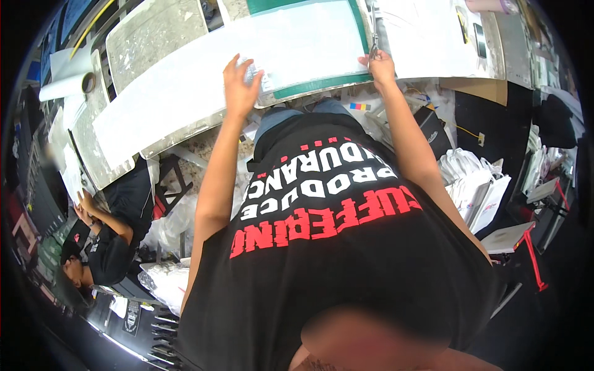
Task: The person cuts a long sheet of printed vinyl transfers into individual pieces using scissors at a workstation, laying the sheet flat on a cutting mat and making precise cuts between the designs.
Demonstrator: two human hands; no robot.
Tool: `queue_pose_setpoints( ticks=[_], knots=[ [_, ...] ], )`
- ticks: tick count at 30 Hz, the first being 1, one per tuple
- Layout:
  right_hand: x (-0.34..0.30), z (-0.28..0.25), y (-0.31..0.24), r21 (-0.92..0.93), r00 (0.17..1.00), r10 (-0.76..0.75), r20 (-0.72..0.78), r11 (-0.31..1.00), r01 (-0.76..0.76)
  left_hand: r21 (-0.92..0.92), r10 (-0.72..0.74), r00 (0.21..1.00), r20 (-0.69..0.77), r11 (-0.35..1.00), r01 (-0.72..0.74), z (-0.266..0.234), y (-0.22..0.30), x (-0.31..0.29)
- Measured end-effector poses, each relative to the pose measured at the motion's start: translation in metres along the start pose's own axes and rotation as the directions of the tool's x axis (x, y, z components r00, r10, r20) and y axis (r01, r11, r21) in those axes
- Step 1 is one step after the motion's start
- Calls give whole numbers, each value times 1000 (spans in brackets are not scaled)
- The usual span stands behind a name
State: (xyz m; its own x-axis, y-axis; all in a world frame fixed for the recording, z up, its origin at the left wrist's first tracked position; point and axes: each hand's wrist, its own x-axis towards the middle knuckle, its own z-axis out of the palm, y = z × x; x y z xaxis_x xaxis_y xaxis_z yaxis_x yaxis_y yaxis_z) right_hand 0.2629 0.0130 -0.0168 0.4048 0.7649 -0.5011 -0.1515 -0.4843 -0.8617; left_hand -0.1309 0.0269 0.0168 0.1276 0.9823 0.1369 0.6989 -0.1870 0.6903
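Observation:
A long white sheet (179,86) stretches across the work table, its right part lying over a green cutting mat (322,85). My left hand (242,89) is over the sheet near its front edge, fingers spread and holding nothing. Some small, faint marks or bits show beside its fingertips. At the mat's right edge my right hand (382,68) is closed around the lower end of a slim metal tool that looks like scissors (374,42). The tool points away from me, and my fingers partly hide its handles.
White material (433,43) covers the table on the right, with a dark flat object (479,41) on it. A white roll (68,88) lies at the left. Another person (114,247) works at the lower left. White bags (473,185) stand at right, by a red-legged stand (531,253).

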Motion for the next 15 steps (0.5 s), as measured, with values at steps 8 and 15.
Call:
queue_pose_setpoints(
  ticks=[8, 15],
  knots=[
    [8, -6, -1, -87, 1000, 16, -12, 996, -17, 406, 16, 997, 71, 913, -44, 72, 45, 13],
    [15, -10, -2, -138, 999, -37, -11, 990, 35, 471, 36, 992, 118, 877, -88, 89, 42, 28]
  ],
)
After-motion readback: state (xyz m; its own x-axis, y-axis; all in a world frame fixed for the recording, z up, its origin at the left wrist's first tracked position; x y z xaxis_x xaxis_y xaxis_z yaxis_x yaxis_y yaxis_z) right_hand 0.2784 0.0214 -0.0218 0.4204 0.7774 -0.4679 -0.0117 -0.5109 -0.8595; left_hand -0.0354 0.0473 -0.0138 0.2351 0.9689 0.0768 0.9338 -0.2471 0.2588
